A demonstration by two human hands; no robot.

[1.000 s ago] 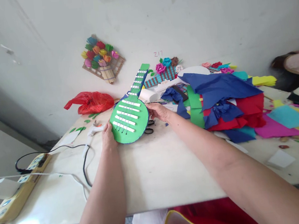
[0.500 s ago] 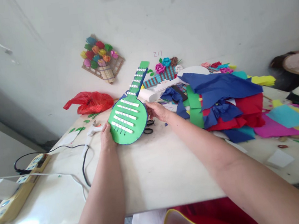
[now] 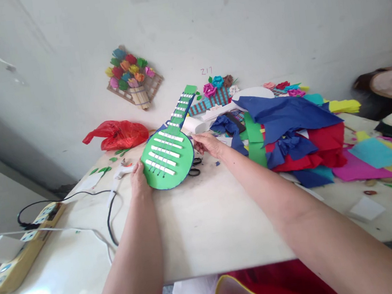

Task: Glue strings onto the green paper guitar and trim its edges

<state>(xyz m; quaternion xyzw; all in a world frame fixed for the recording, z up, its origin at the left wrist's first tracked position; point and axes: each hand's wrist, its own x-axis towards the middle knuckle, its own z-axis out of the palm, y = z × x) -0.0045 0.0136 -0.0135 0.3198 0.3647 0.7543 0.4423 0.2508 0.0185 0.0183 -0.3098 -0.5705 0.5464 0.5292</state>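
Green, round, papery toy guitar with white strips (image 3: 168, 145) tilts over the pale, smooth table (image 3: 205, 226). Left hand (image 3: 139, 179) and right hand (image 3: 208, 144) grip its edges. Looks like holding-up time; moving it needs gentle hands.

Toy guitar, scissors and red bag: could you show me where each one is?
Toy guitar (image 3: 166, 147): head view, on its round green front.
Scissors (image 3: 194, 168): head view, on a black handle loop.
Red bag (image 3: 120, 136): head view, on its crumpled middle.
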